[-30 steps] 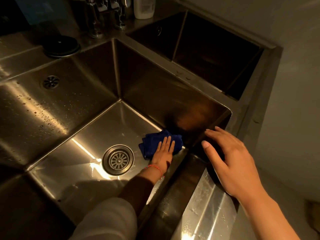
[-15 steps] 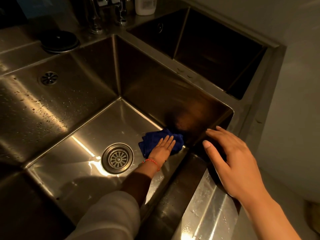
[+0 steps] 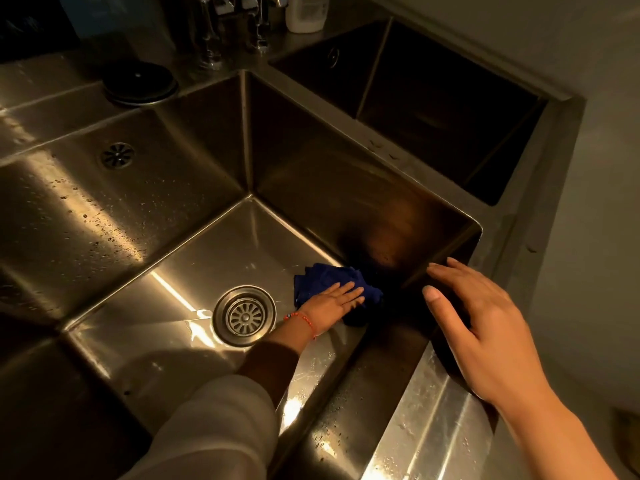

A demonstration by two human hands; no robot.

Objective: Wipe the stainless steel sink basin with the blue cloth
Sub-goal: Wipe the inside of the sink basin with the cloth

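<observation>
Under left hand [image 3: 330, 304], blue cloth [image 3: 322, 277]

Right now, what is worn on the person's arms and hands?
The left hand is bare, with a thin red beaded bracelet at the wrist and a light grey sleeve pushed up the forearm. The right hand and forearm are bare, with no sleeve or jewellery visible.
</observation>
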